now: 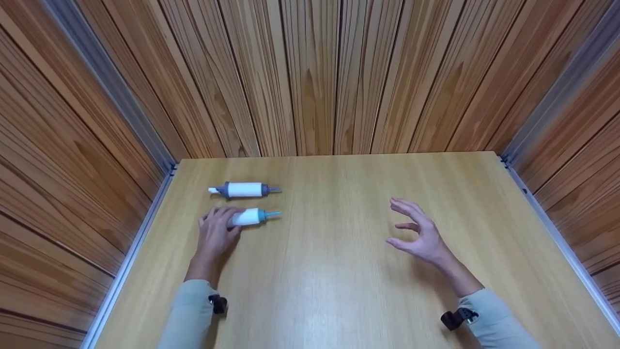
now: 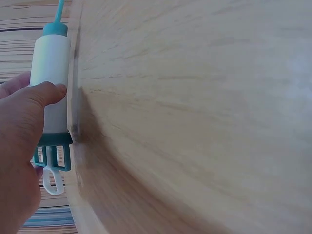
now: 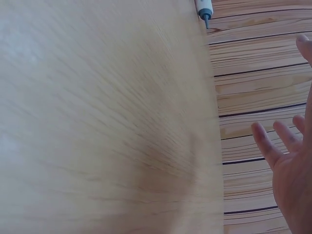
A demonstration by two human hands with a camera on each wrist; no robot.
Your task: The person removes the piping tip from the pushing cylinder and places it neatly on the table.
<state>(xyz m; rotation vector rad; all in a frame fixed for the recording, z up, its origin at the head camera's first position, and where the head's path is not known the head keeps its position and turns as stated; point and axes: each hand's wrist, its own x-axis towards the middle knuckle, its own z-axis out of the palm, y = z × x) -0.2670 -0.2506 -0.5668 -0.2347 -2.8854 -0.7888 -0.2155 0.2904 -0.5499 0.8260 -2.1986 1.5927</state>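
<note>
My left hand (image 1: 216, 233) grips a white-barrelled syringe (image 1: 248, 217) with a teal cap and thin teal nozzle, which points to the right. In the left wrist view the thumb lies across the barrel (image 2: 54, 58), and a teal frame with a white looped plunger (image 2: 54, 180) shows at its rear end. Just beyond it on the table lies a second syringe (image 1: 244, 189), white with dark blue-grey ends and a dark nozzle. Over the right part of the table my right hand (image 1: 425, 242) is held with fingers spread and nothing in it.
A light wooden table (image 1: 329, 271) stretches under both hands. Wood-plank panels (image 1: 312, 77) enclose it at the back and both sides, with metal rails (image 1: 131, 252) along the side edges. Each wrist carries a small black camera (image 1: 219, 304).
</note>
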